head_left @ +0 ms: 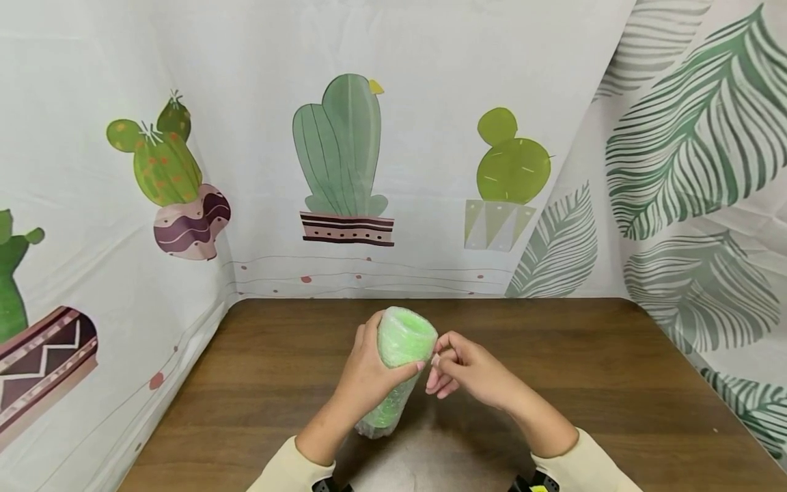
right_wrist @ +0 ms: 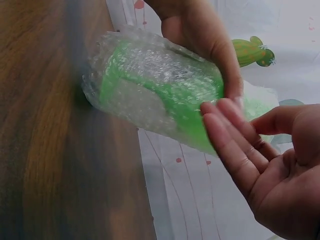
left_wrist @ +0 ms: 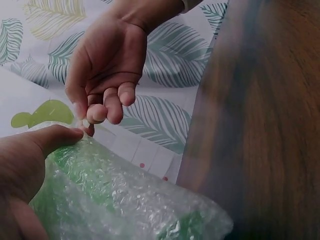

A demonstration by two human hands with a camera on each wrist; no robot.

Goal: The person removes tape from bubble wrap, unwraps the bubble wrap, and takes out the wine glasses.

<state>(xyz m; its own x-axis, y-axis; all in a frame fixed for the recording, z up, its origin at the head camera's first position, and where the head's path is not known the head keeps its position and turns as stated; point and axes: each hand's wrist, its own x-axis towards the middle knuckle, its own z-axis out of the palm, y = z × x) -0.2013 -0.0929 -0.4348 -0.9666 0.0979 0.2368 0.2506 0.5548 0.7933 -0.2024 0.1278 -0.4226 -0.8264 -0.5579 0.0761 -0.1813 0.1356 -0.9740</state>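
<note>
A roughly cylindrical bubble-wrapped bundle (head_left: 399,335), green with a paler patch, is held tilted over the table. What lies inside the wrap cannot be made out. My left hand (head_left: 369,372) grips it round its upper part, the thumb across the near side. At the bundle's right edge, near its top, my right hand (head_left: 470,372) has thumb and forefinger pinched together on a small pale bit, too small to identify. The left wrist view shows that right hand (left_wrist: 112,75) just beyond the left thumb. In the right wrist view the bundle's wrap (right_wrist: 160,95) looks crinkled and shiny.
A brown wooden table (head_left: 277,369) lies beneath both hands. White cloth (head_left: 430,150) printed with cacti and leaves hangs behind it and along both sides.
</note>
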